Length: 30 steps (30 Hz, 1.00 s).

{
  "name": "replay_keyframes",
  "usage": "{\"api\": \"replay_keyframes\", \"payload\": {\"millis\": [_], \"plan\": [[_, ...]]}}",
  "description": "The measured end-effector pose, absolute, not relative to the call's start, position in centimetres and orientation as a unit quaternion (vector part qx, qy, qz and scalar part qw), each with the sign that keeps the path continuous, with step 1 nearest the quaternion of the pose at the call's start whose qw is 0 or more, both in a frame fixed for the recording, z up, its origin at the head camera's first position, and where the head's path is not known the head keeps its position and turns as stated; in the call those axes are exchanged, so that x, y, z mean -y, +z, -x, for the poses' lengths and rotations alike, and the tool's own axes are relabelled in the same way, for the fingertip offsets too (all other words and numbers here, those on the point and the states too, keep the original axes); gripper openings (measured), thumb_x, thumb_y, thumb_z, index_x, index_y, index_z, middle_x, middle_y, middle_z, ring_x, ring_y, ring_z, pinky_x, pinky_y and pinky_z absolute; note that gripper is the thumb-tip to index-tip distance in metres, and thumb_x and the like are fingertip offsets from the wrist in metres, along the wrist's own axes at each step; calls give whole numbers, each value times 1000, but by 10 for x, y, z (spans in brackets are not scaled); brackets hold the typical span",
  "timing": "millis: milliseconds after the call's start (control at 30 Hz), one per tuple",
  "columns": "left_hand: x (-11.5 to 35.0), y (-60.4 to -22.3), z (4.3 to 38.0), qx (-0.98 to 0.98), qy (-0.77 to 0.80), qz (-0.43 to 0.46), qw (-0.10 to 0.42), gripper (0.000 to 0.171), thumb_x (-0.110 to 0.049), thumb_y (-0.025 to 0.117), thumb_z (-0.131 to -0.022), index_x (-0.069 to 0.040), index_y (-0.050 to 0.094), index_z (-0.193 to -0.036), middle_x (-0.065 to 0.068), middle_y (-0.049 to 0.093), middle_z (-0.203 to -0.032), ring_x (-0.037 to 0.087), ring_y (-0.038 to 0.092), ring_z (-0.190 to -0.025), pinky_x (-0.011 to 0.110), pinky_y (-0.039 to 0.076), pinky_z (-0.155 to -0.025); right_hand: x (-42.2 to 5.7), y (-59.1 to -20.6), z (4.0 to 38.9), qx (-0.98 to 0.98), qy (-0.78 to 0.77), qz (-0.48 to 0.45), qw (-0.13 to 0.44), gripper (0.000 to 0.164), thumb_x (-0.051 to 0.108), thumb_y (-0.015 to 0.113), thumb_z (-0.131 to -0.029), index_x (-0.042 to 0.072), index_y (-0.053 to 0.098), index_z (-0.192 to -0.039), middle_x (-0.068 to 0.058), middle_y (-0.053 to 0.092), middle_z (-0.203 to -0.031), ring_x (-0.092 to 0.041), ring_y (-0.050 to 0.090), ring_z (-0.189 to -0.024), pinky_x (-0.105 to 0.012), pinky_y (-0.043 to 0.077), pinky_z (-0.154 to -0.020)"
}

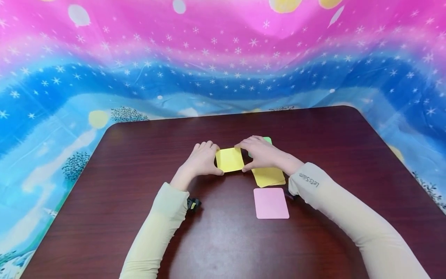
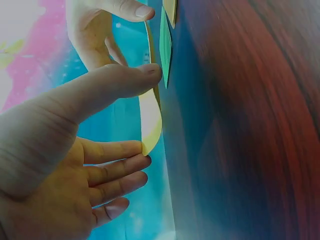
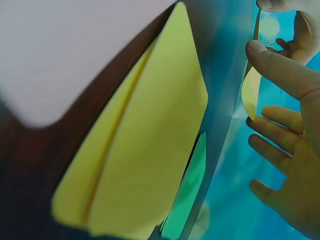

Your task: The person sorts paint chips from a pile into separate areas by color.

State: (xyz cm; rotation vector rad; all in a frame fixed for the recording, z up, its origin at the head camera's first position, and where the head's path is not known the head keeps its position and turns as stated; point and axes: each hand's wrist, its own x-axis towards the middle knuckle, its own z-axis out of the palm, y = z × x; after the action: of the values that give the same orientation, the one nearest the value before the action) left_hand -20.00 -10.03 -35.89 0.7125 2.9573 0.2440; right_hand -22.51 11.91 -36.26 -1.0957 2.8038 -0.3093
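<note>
A square yellow card [image 1: 230,159] is held between both hands near the middle of the table. My left hand [image 1: 201,160] pinches its left edge, thumb at the near corner and index fingertip at the far corner. On the opposite edge, my right hand [image 1: 264,153] grips the card the same way. Seen in the left wrist view, the card [image 2: 151,117] bows slightly and is lifted off the tabletop. Under the right forearm lie overlapping yellow cards [image 1: 268,178], with green cards [image 3: 186,195] just beyond, partly hidden by the right hand in the head view.
A pink card [image 1: 271,204] lies flat on the dark wooden table [image 1: 139,162], nearer than the yellow pile. A colourful snowflake-patterned cloth [image 1: 223,62] hangs behind and around the table. Small black devices [image 1: 193,204] are worn at both wrists.
</note>
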Motion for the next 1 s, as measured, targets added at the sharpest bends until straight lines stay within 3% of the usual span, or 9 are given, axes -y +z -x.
{"api": "replay_keyframes", "payload": {"millis": [500, 1000], "plan": [[69, -362, 196, -962, 69, -262, 30, 72, -50, 75, -63, -6, 53, -116, 5, 50, -105, 21, 43, -95, 38, 33, -84, -159, -368, 213, -924, -111, 365, 30, 67, 45, 76, -66, 19, 55, -124, -1, 52, -127, -25, 40, -122, -51, 18, -104], [40, -369, 194, -957, 73, -282, 18, 74, -52, 74, -63, -8, 51, -118, 4, 49, -108, 20, 44, -98, 36, 34, -84, -189, -370, 196, -932, -133, 336, 3, 65, 39, 78, -63, 13, 58, -119, -4, 54, -123, -25, 44, -118, -55, 13, -105]]}}
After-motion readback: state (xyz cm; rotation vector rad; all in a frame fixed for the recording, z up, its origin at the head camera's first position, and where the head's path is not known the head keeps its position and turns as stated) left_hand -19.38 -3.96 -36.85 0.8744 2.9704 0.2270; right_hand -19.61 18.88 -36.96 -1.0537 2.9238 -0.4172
